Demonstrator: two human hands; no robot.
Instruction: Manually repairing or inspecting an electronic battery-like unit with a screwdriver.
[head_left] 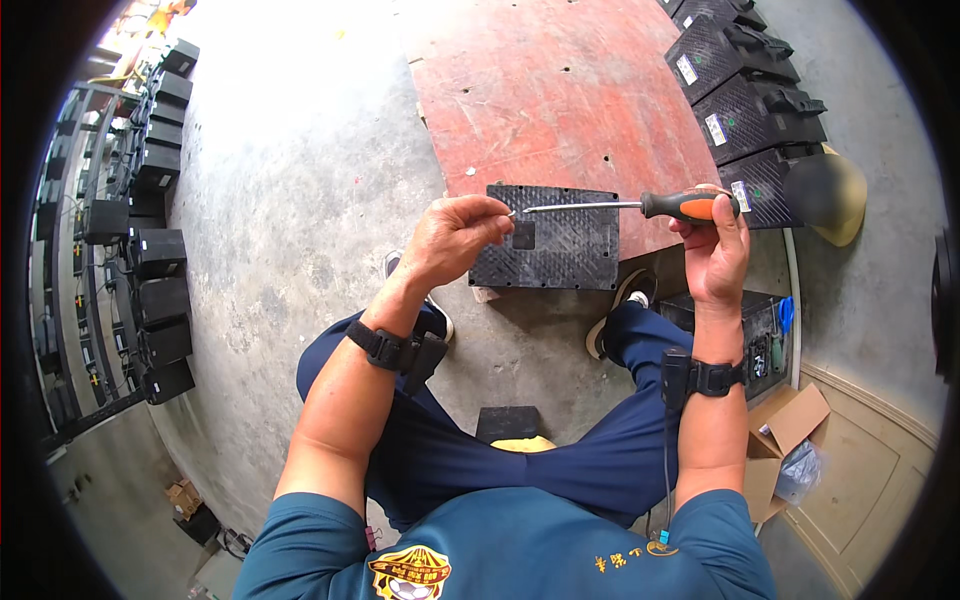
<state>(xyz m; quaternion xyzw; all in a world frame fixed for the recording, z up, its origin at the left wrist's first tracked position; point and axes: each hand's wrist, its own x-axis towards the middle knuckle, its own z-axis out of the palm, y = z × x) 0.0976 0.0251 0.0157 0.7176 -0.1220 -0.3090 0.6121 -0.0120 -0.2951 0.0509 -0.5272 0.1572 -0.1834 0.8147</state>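
My right hand is closed round the black and orange handle of a screwdriver, its shaft pointing left. At the other end, my left hand pinches a small screw between thumb and finger, close to the screwdriver's tip. Whether tip and screw touch I cannot tell. Below both hands lies a flat black textured case with a square recess in its face and small holes or screws along its edges. It rests at the near edge of a reddish board.
Black boxes with handles line the right, beside a cap. A black crate with blue-handled scissors stands near my right knee. An opened cardboard box sits lower right. Racks of black boxes fill the left.
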